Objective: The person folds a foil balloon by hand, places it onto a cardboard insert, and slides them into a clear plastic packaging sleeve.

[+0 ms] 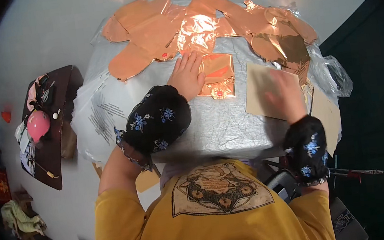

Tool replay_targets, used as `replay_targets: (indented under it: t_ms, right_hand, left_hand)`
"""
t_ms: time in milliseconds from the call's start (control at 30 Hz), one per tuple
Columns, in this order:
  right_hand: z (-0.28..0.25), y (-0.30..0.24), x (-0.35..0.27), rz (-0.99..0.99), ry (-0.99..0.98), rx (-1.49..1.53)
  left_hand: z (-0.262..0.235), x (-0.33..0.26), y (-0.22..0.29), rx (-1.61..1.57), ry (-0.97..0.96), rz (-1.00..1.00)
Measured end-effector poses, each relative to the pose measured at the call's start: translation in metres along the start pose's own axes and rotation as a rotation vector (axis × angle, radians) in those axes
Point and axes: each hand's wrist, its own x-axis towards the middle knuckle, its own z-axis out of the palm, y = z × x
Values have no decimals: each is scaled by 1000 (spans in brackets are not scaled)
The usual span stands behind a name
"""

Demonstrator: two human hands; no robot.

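Note:
My left hand lies flat, fingers spread, on the left edge of a folded square of copper foil in the middle of the table. My right hand, blurred by motion, rests palm down on a tan cardboard sheet to the right of the foil square. Both forearms wear black sleeve covers with blue flowers. Larger flat copper foil shapes are spread across the far side of the table.
The table is covered with crinkled clear plastic. A printed plastic bag hangs at its left edge, and another cardboard piece lies at the right. A dark side table with a pink ball stands to the left.

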Motion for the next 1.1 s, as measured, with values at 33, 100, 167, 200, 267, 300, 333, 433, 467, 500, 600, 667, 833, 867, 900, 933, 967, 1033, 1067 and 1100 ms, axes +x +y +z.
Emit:
replay_targets:
  t_ms: [33, 100, 167, 200, 267, 300, 333, 433, 467, 500, 600, 667, 833, 867, 900, 933, 967, 1033, 1067, 1100]
  right_hand:
    - [5, -25, 13, -106, -92, 168]
    - [35, -51, 24, -234, -144, 192]
    - [51, -63, 37, -272, -133, 253]
    - [57, -63, 42, -278, -124, 273]
    - [64, -57, 47, -270, -147, 258]
    - [67, -54, 47, -258, -166, 238]
    - [67, -55, 48, -260, -169, 239]
    - [67, -57, 48, -262, -162, 248]
    - [67, -58, 49, -264, -140, 265]
    - [67, -58, 49, -266, -118, 282]
    - [71, -57, 49, -185, -53, 392]
    - [67, -57, 54, -108, -77, 392]
    - [70, -47, 72, 91, -112, 429]
    - [70, -46, 75, 91, -107, 429]
    - [70, -45, 77, 154, -117, 459]
    - [69, -45, 79, 218, -126, 488]
    - [71, -44, 81, 233, -102, 553]
    - [67, -42, 84, 273, -139, 555]
    - [65, -42, 84, 311, -181, 557]
    - [65, -38, 80, 315, -178, 556]
  left_hand:
    - [0, -1, 0, 2, -2, -6]
    - [0, 1, 2, -15, 14, 14]
    - [1, 0, 2, -33, 44, 21]
    - [2, 0, 2, -54, 74, 33]
    - [0, 2, 5, -35, 94, 51]
    - [-1, 2, 5, -18, 116, 75]
    - [-1, 1, 5, -18, 116, 72]
    - [-2, 0, 4, -23, 145, 82]
    - [-2, -1, 4, -9, 154, 85]
    - [-3, -1, 5, 5, 162, 89]
    - [-3, 0, 2, -33, 148, 85]
    - [-5, 2, 3, -90, 114, 37]
    - [-19, 4, 5, -170, -27, 24]
    - [-22, 5, 6, -191, -98, -30]
    - [-25, 6, 9, -213, -169, -84]
    - [-25, 5, 9, -210, -169, -80]
    - [-24, 4, 9, -166, -173, -70]
    - [-23, 4, 8, -120, -177, -55]
    - [-23, 5, 7, -122, -190, -42]
    - [-22, 7, 6, -124, -204, -29]
